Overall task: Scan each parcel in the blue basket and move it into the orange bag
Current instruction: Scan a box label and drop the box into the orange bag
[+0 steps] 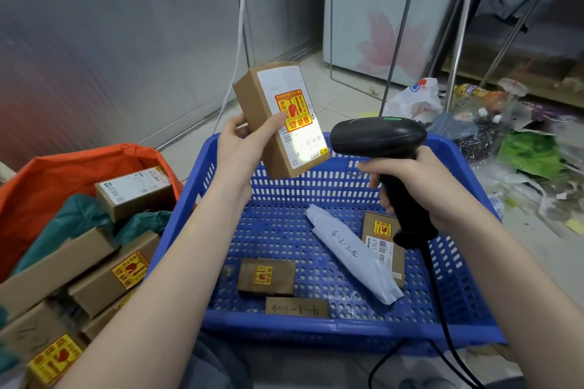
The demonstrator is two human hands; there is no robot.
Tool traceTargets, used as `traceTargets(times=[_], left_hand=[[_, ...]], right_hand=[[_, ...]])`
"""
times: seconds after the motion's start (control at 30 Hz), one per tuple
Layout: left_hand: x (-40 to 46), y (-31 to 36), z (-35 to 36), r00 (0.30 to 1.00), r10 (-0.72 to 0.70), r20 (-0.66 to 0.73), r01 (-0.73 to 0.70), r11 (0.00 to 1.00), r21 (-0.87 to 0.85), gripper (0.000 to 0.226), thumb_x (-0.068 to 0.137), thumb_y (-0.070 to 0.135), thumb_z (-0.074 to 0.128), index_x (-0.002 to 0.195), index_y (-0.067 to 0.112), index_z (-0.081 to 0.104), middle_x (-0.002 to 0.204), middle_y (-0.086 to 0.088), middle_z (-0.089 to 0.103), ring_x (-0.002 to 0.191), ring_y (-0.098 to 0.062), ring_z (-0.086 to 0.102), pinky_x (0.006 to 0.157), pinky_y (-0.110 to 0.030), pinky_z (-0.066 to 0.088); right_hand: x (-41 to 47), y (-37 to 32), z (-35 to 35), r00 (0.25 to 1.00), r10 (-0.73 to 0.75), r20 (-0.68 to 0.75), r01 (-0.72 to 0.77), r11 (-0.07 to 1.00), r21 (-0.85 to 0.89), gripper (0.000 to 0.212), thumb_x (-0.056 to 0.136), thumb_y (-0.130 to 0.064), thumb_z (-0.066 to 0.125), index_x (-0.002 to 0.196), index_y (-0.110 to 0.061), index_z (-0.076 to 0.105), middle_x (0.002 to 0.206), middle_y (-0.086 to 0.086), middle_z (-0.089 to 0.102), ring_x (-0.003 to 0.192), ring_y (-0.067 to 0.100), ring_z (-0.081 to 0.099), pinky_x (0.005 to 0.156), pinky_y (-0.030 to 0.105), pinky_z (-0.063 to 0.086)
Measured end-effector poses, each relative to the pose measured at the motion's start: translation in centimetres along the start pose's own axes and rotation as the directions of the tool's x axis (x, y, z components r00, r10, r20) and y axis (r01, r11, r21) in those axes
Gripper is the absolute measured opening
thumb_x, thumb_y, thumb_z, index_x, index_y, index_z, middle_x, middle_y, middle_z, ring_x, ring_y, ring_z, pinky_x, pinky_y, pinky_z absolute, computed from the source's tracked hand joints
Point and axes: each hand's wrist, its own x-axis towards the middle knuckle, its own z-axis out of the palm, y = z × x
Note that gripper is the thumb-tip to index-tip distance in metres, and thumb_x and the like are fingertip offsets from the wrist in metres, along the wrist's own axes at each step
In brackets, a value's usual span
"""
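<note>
So my left hand (pixel 240 148) is wrapped around a small brown cardboard box (pixel 281 120), thumb across the front face and fingers tucked behind, holding it tilted up above the far rim of the blue perforated plastic basket (pixel 347 330). The box has a white shipping label plus a glossy yellow-and-red fragile sticker, and there's a bright patch of light sitting right on the barcode end.

My right hand (pixel 417 186) is gripping the handle of a black matte plastic barcode scanner (pixel 384 148), rounded head pointed left at that label, just beside the box but not touching it. Its black cable (pixel 442 319) drops past the basket's near rim.

Down in the basket, lying flat on the holed floor: a long grey-white soft plastic mailer (pixel 350 252) with handwritten numbers, rolled into a tube-ish shape, lying partly over a flat cardboard parcel (pixel 384 243) with a label and fragile sticker. Closer to me there's a darker squat cardboard box (pixel 266 276) with the same sticker, and touching its near edge a thin cardboard piece (pixel 296 307) with scribbled numbers.

To the left, right up against the basket, the orange woven fabric bag (pixel 47 180) is stuffed with more cardboard boxes (pixel 109 278) and some crinkly dark green poly bags (pixel 79 218).

Far right on the tiled floor there's a heap of crumpled plastic wrappers and bags (pixel 493 123).
</note>
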Motion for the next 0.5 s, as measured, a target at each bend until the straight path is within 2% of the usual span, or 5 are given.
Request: traceTargets(times=[0.2, 0.5], left_hand=[[0.09, -0.03, -0.18, 1.000, 0.012, -0.002, -0.012, 1.000, -0.009, 0.055, 0.080, 0.033, 0.075, 0.126, 0.023, 0.047, 0.119, 0.004, 0.061, 0.096, -0.005, 0.061, 0.073, -0.023, 0.050], [0.15, 0.02, -0.35, 1.000, 0.015, -0.004, -0.015, 1.000, -0.007, 0.057, 0.080, 0.032, 0.075, 0.128, 0.022, 0.047, 0.121, 0.003, 0.062, 0.101, -0.007, 0.061, 0.076, -0.024, 0.050]], right_hand=[[-0.05, 0.08, -0.16, 1.000, 0.008, -0.002, -0.008, 1.000, -0.012, 0.026, 0.082, -0.019, 0.070, 0.069, 0.001, 0.060, 0.044, 0.001, 0.054, 0.041, 0.015, 0.051, 0.046, 0.028, 0.045], [0.10, 0.21, -0.15, 1.000, -0.006, 0.007, 0.006, 1.000, 0.003, 0.025, 0.082, -0.018, 0.069, 0.065, -0.002, 0.059, 0.044, 0.000, 0.054, 0.041, 0.015, 0.051, 0.045, 0.027, 0.045]])
